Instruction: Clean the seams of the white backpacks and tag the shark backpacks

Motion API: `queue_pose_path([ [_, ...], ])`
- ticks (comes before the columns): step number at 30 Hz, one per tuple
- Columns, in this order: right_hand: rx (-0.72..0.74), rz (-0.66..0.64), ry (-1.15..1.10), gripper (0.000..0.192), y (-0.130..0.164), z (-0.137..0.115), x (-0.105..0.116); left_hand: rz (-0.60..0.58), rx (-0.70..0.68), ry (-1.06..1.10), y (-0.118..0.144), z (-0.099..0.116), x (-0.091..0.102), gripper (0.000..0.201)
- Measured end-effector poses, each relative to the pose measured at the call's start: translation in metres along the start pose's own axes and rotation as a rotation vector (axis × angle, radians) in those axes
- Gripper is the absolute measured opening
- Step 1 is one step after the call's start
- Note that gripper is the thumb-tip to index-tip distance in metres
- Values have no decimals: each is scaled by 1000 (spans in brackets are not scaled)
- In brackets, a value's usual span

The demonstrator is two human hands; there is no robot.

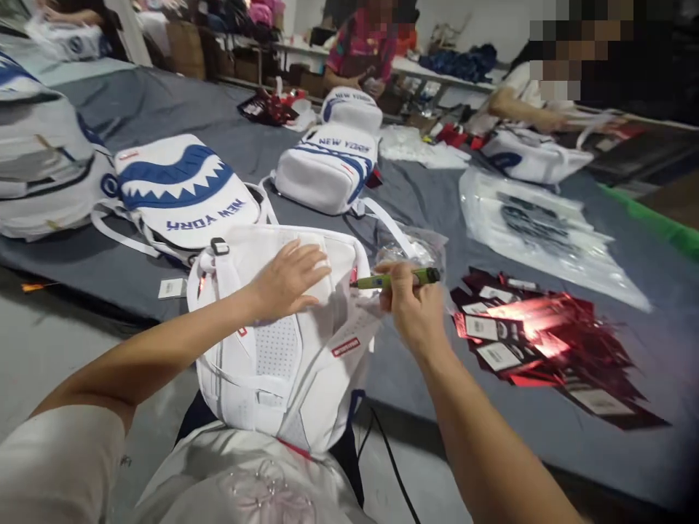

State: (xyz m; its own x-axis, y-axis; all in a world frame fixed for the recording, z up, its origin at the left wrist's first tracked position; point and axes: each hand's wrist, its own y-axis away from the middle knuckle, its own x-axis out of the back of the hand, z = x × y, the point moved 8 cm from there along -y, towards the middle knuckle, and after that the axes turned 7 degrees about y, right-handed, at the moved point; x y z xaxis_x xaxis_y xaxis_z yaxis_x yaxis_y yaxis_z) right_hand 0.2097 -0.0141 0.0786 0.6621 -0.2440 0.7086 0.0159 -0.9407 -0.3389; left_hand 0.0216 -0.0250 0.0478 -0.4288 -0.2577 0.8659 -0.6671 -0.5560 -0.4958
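Note:
A white backpack (314, 364) rests against my body at the table's edge, its straps and mesh back panel facing me. My left hand (289, 280) lies on its upper panel with the fingers spread, holding nothing. In my right hand (412, 302) is a green pen-shaped tool (396, 279), gripped between thumb and fingers. Its tip points left at the bag's upper right side, close to a small red mark; whether it touches cannot be made out. A small red label (346, 347) sits lower on the bag. Clear plastic (415, 247) lies just behind my right hand.
Red and black hang tags (535, 335) are heaped on the right of the grey table (431, 378). Other white backpacks (186, 189) stand beyond and at the left. A plastic bag (546, 225) lies further right. Co-workers handle bags across the table. A black cable (390, 451) hangs below.

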Motion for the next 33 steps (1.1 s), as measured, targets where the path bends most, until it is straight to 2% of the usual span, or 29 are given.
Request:
queue_pose_path([
  [2, -119, -64, -355, 58, 19, 17, -4, -114, -118, 29, -14, 20, -13, 49],
  [5, -123, -30, -575, 43, 41, 24, -16, -252, -107, -25, -35, 27, -28, 52],
  [8, -87, 35, -465, 35, 60, 27, -29, -355, -91, -99, -47, 27, -36, 54],
  [11, -56, 149, -273, 21, 82, 31, -29, -400, -128, -93, -45, 37, -42, 44],
  [15, -55, 200, -240, 17, 109, 40, -26, -273, -193, -13, -28, 57, -43, 32],
  [19, -172, 256, -375, 20, 117, 51, -33, -128, -212, -18, -15, 65, -39, 21],
  [22, -264, 311, -481, 23, 119, 57, -46, -85, -226, -47, -12, 66, -37, 17],
  [25, -298, 319, -478, 26, 120, 59, -55, -53, -227, -62, -10, 67, -36, 16],
  [30, -261, 249, -362, 29, 118, 58, -58, 0, -215, -69, -7, 67, -35, 13],
  [33, -214, 253, -258, 28, 116, 56, -55, 20, -214, -57, -6, 67, -33, 12],
])
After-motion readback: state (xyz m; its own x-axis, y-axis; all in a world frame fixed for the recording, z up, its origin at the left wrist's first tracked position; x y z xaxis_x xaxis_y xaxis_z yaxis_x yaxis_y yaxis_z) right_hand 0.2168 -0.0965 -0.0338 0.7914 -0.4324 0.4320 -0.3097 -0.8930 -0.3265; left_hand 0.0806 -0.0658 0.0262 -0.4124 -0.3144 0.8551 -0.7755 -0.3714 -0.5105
